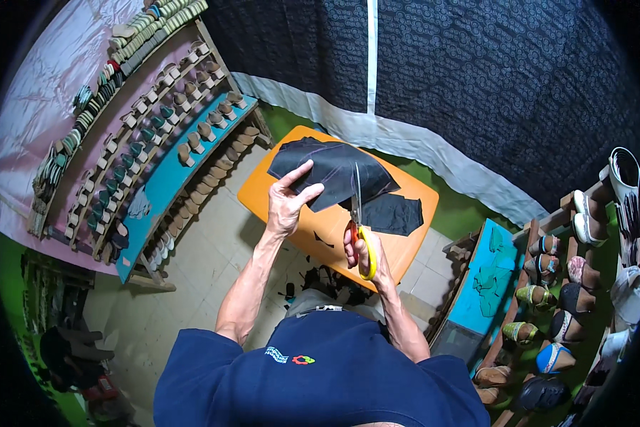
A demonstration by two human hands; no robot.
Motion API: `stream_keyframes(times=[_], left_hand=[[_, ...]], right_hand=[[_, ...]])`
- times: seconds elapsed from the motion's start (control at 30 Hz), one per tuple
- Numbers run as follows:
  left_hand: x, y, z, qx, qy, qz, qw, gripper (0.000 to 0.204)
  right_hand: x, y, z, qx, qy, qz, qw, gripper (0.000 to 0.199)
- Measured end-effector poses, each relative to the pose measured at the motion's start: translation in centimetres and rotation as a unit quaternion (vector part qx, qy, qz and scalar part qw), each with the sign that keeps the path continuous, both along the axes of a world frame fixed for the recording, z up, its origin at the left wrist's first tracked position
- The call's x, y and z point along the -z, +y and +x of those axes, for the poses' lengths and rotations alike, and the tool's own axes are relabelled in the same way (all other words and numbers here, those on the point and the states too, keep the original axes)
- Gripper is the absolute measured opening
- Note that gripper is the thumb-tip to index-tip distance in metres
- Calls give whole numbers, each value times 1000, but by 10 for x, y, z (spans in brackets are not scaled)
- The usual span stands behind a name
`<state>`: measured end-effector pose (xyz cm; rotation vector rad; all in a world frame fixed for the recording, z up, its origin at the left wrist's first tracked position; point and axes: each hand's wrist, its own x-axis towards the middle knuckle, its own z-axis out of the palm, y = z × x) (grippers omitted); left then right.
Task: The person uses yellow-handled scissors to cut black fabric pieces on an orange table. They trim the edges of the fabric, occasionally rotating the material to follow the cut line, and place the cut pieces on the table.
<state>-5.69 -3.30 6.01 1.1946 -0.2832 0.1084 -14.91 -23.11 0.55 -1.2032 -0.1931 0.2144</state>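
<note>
1. Has a black sheet (334,169), marked with thin purplish lines, over the far half of the orange table (305,231).
2. Rests the left hand (284,208) against the sheet's near-left edge, thumb and forefinger spread apart; cannot tell of any pinch underneath.
3. Grips yellow-and-red-handled scissors (356,208) in the right hand (378,259), fingers clamped round the handles over the table's near part, blades pointing across the sheet toward the table's far edge; cannot tell how far open.
4. Shows a smaller black piece (398,215) on the table's right side, plus a thin black scrap (324,240) toward its near edge.
5. Shows dark scraps on the tiled floor below the table's near edge.
6. Includes, left of the table, a tiered shoe rack (160,185) bearing heeled shoes.
7. Includes, right of the table, a turquoise bench top (469,302) bearing green pieces (488,281).
8. Has a dark patterned curtain (469,71) hanging beyond the table.
</note>
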Motion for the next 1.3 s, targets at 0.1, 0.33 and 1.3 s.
stream_keyframes(times=[0.1, 0.33, 1.3], left_hand=[[0, 1, -2, 10, -6, 6, 1000, 54], [-5, -2, -9, -11, -10, -15, 1000, 55], [-21, 13, 7, 28, -11, -61, 998, 65]], right_hand=[[2, -2, 4, -28, 5, 39, 999, 67], [-6, 7, 1, -14, -16, 57, 998, 69], [-22, -5, -9, 9, -15, -43, 999, 64]])
